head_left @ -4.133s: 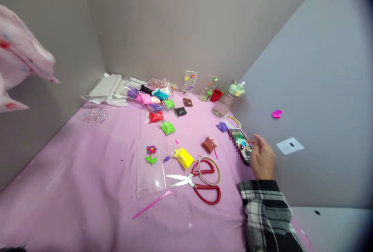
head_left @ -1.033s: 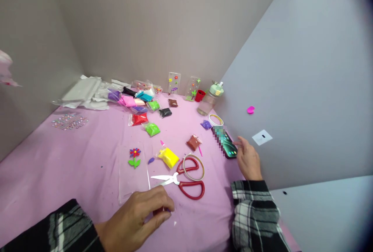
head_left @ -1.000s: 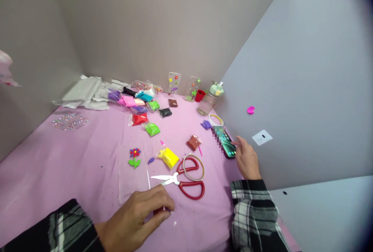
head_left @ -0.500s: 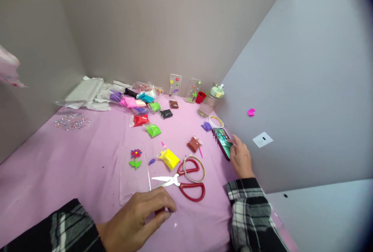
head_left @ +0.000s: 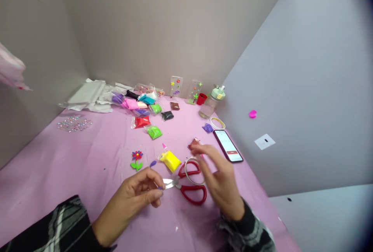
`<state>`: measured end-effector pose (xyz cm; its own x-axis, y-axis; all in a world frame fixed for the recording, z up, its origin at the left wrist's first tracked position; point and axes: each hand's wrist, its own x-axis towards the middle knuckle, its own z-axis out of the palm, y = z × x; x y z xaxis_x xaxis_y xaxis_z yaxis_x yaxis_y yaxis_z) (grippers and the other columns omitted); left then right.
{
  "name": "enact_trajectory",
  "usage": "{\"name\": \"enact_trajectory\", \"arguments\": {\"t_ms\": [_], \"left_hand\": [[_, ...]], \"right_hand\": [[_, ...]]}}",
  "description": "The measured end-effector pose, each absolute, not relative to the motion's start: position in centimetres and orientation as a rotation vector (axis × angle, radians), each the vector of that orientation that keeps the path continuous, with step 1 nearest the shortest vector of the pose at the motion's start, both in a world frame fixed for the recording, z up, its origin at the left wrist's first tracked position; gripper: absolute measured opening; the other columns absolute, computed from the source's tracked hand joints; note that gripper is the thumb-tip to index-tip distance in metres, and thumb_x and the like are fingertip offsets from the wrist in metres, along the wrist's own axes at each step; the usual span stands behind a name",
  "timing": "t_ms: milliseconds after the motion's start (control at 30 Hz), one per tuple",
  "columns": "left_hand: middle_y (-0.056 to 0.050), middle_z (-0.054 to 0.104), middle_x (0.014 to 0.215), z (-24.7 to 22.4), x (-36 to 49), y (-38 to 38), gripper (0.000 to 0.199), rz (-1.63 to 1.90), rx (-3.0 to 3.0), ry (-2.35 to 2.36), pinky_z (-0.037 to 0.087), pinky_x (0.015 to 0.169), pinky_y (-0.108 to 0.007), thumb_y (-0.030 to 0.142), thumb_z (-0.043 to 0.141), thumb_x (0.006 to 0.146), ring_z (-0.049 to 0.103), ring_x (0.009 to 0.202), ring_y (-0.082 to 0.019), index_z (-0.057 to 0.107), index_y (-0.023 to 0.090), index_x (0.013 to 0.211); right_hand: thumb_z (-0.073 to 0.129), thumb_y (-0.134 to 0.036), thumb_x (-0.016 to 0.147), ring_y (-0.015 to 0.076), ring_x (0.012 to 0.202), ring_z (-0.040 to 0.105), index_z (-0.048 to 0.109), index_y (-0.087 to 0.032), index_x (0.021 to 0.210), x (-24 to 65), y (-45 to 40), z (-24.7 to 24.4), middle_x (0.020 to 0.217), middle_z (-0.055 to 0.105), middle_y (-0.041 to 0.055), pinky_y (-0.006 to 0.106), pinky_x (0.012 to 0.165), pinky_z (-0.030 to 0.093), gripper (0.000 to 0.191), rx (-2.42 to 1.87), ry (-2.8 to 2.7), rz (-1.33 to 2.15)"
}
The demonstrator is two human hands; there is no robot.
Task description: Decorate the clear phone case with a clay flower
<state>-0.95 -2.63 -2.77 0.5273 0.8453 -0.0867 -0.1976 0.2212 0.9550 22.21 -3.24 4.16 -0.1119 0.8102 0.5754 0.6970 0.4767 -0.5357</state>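
My left hand (head_left: 136,191) is pinched on a small bit of purple clay (head_left: 160,188), mostly covered by the fingertips. Beyond it lies a clear phone case (head_left: 126,158) bearing a clay flower (head_left: 136,160) with red and purple petals and green leaves. My right hand (head_left: 217,172), fingers apart and holding nothing, hovers over the red-handled scissors (head_left: 194,195) and a tape roll (head_left: 186,172), partly hiding both. Close by are a yellow clay packet (head_left: 170,161), a loose purple clay piece (head_left: 153,163) and a brown clay packet (head_left: 193,143), half covered by my right hand.
A phone (head_left: 228,146) with a lit screen lies at the right edge, near a second tape roll (head_left: 218,123). A bottle (head_left: 211,102), a red cup (head_left: 201,98) and two decorated cases (head_left: 176,86) stand along the wall. Several clay packets (head_left: 142,121) and a gem sheet (head_left: 75,124) lie behind.
My right hand has left the phone and come left over the scissors; the phone screen now shows a white page. My left hand has risen slightly, still pinching the purple bit.
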Motion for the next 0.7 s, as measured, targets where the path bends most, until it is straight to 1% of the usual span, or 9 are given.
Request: {"name": "enact_trajectory", "arguments": {"t_ms": [100, 233, 333, 400, 500, 600, 700], "left_hand": [[0.004, 0.059, 0.072, -2.4, -1.5, -1.9, 0.021, 0.896, 1.031, 0.728, 0.045, 0.062, -0.024, 0.034, 0.077, 0.081, 0.056, 0.063, -0.012, 0.061, 0.02, 0.084], [0.004, 0.06, 0.077, -1.6, -2.2, -1.0, 0.026, 0.967, 0.95, 0.78, 0.046, 0.061, -0.023, 0.035, 0.08, 0.078, 0.056, 0.066, -0.012, 0.065, 0.021, 0.093], [0.005, 0.057, 0.07, -1.3, -2.6, -0.6, 0.025, 0.99, 0.91, 0.797, 0.044, 0.061, -0.021, 0.041, 0.078, 0.081, 0.052, 0.062, -0.01, 0.065, 0.019, 0.082], [0.005, 0.054, 0.063, -1.2, -2.8, -0.4, 0.033, 0.989, 0.862, 0.772, 0.042, 0.057, -0.02, 0.047, 0.072, 0.085, 0.049, 0.058, -0.009, 0.063, 0.018, 0.074], [0.005, 0.051, 0.057, -1.3, -2.8, -0.3, 0.039, 0.978, 0.775, 0.711, 0.038, 0.051, -0.019, 0.052, 0.066, 0.088, 0.045, 0.052, -0.008, 0.064, 0.016, 0.073], [0.004, 0.055, 0.063, -1.4, -2.8, -0.2, 0.033, 0.993, 0.753, 0.697, 0.04, 0.053, -0.019, 0.047, 0.069, 0.088, 0.047, 0.053, -0.008, 0.067, 0.016, 0.078], [0.002, 0.061, 0.076, -1.4, -2.8, -0.1, 0.023, 1.017, 0.751, 0.688, 0.045, 0.063, -0.021, 0.039, 0.077, 0.083, 0.054, 0.064, -0.009, 0.07, 0.016, 0.087]], "right_hand": [[0.051, -0.008, 0.095, 0.0206, 0.091, 0.063, 0.063, -0.022, 0.116, 17.6, -3.0, 4.7, 0.098, 0.07, 0.0066, 0.038, 0.082, 0.052, 0.027, -1.017, -2.061, 0.278], [0.051, -0.01, 0.097, 0.0208, 0.09, 0.061, 0.061, -0.019, 0.118, 15.0, -1.9, 3.6, 0.095, 0.069, 0.0078, 0.039, 0.083, 0.05, 0.025, -0.907, -2.106, 0.248], [0.051, -0.009, 0.097, 0.0203, 0.088, 0.062, 0.062, -0.019, 0.115, 14.5, -1.3, 2.0, 0.095, 0.07, 0.0075, 0.037, 0.08, 0.05, 0.023, -0.908, -1.994, 0.254], [0.052, -0.009, 0.097, 0.0197, 0.088, 0.062, 0.062, -0.02, 0.113, 14.4, -1.2, 1.1, 0.095, 0.07, 0.0068, 0.036, 0.079, 0.05, 0.022, -0.916, -1.939, 0.298], [0.052, -0.01, 0.098, 0.0194, 0.088, 0.061, 0.062, -0.02, 0.113, 14.3, -1.4, 0.2, 0.094, 0.068, 0.006, 0.036, 0.079, 0.049, 0.021, -0.937, -1.923, 0.358], [0.053, -0.012, 0.098, 0.0198, 0.087, 0.06, 0.061, -0.021, 0.115, 14.2, -1.5, -0.1, 0.093, 0.067, 0.0057, 0.036, 0.077, 0.049, 0.021, -0.944, -1.931, 0.373], [0.054, -0.012, 0.098, 0.0202, 0.085, 0.06, 0.059, -0.022, 0.117, 14.1, -1.5, -0.2, 0.091, 0.066, 0.0054, 0.036, 0.075, 0.049, 0.023, -0.943, -1.923, 0.366]]}}
